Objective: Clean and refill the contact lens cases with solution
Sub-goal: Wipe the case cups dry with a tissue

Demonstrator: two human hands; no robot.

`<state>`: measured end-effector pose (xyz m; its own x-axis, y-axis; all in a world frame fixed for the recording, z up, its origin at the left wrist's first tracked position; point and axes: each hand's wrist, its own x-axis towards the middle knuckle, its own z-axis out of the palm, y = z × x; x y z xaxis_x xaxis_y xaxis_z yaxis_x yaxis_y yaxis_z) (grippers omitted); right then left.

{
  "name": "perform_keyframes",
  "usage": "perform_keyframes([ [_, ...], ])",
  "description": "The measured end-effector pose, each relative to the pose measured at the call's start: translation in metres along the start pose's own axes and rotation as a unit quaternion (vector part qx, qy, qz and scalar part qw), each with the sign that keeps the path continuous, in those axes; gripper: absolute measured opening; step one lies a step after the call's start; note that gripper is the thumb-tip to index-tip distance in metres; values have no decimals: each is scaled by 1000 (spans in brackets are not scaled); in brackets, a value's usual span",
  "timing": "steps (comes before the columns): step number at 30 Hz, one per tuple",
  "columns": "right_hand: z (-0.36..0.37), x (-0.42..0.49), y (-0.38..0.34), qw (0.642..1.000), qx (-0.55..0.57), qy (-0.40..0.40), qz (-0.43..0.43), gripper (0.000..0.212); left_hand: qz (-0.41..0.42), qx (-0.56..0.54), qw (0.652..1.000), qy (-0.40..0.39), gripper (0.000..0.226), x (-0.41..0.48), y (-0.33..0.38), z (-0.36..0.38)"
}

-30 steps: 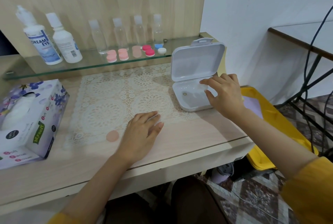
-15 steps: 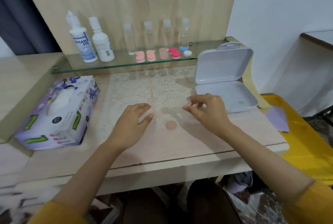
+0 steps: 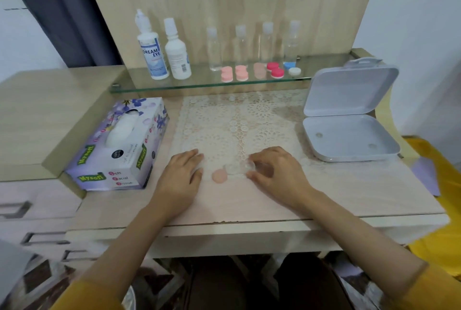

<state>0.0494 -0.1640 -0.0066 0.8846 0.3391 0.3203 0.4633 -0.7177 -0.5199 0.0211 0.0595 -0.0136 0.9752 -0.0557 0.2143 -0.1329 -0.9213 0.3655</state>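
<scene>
A clear, uncapped contact lens case point(image 3: 238, 168) lies on the lace mat's front edge. My right hand point(image 3: 277, 172) pinches its right cup between thumb and fingers. A loose peach cap point(image 3: 219, 176) sits just left of the case. Flat on the table beside that cap rests my left hand point(image 3: 180, 175), holding nothing. Two solution bottles, one labelled Dream Eye point(image 3: 151, 52) and one plain white point(image 3: 176, 53), stand on the glass shelf point(image 3: 199, 83). Several capped lens cases point(image 3: 259, 72) in pink, red and blue-white line the shelf.
A white hinged box point(image 3: 349, 132) stands open at the right. A purple tissue box point(image 3: 119, 145) sits at the left. Several small clear bottles point(image 3: 252, 42) stand behind the cases. The table's front edge point(image 3: 237, 222) runs just below my wrists. Yellow fabric point(image 3: 439, 185) hangs at the right.
My right hand left the white box, came to the middle and set the clear lens case down beside the peach cap. My left hand stayed flat; the view shifted.
</scene>
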Motion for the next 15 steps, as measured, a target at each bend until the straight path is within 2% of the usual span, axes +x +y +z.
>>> perform_keyframes([
  [3,-2,-1,0,1000,3,-6,3,30,-2,0,1000,-1,59,0,-1,0],
  [6,-4,1,-1,1000,23,-2,13,28,-4,-12,1000,-12,45,2,-2,-2],
  [10,-8,10,1,999,40,11,24,44,-1,-27,1000,15,42,13,-3,-18],
  [15,-2,20,10,999,21,21,26,20,23,-19,995,95,25,28,-9,-69],
])
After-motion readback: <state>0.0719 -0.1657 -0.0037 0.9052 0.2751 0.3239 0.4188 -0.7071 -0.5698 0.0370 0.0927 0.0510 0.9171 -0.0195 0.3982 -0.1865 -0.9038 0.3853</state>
